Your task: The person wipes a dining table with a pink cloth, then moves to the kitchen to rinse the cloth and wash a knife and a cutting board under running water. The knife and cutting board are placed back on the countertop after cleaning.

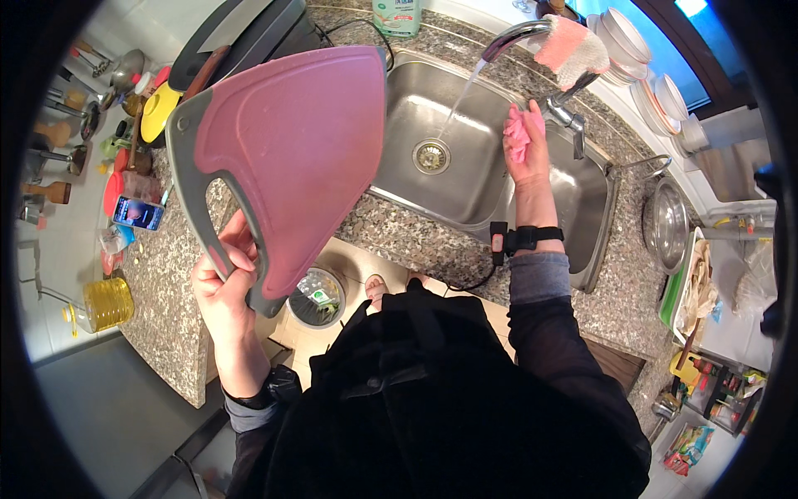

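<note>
My left hand (227,277) grips the grey handle of a pink cutting board (299,143), its fingers through the handle opening. The board is raised at the left of the sink and hides part of the counter behind it. A crumpled pink cloth (519,134) is held in my right hand (530,150), over the divider between the two basins, close to the tap's lever. Water runs from the curved faucet (517,38) into the left steel basin (458,181), near its drain (431,156). A pink-and-white knitted cloth (570,51) hangs over the faucet neck.
A green bottle (397,17) stands behind the sink. White bowls (623,37) line the windowsill, and a steel bowl (666,226) leans at right. On the left counter are a lit phone (138,213) and jars (128,190); an oil jug (109,304) sits beyond. Below is a trash bin (318,312).
</note>
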`<act>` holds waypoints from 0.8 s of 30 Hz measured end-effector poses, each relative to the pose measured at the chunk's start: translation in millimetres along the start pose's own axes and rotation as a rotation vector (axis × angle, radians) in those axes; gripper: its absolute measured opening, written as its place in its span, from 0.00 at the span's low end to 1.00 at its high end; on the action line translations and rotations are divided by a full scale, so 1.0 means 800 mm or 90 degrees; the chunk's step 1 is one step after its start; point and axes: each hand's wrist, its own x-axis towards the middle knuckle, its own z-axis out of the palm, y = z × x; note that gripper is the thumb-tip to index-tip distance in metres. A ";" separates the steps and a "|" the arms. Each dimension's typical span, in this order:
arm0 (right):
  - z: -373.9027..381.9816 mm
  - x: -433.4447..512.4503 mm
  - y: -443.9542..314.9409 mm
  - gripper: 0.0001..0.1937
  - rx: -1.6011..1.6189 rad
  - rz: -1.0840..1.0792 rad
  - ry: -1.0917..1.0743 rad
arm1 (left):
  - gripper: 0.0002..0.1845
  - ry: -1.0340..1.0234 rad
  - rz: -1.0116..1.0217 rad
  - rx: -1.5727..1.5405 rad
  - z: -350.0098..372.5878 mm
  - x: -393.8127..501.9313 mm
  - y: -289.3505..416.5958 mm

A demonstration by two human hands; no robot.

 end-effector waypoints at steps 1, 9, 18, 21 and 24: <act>-0.003 0.002 -0.008 0.27 -0.071 -0.012 0.003 | 0.11 -0.003 -0.004 -0.017 0.000 0.000 0.000; -0.075 0.004 -0.087 0.44 -0.515 -0.156 0.404 | 0.11 0.028 -0.019 -0.001 0.002 -0.002 0.001; -0.099 -0.026 -0.063 0.11 -0.286 -0.144 0.327 | 0.11 0.018 -0.012 -0.001 -0.003 0.004 -0.002; -0.074 -0.025 -0.030 0.09 -0.021 0.055 0.258 | 0.12 0.010 -0.010 -0.012 -0.001 0.004 -0.001; -0.036 -0.017 0.004 0.08 -0.133 0.107 0.179 | 0.12 0.003 -0.007 -0.011 0.001 0.003 0.001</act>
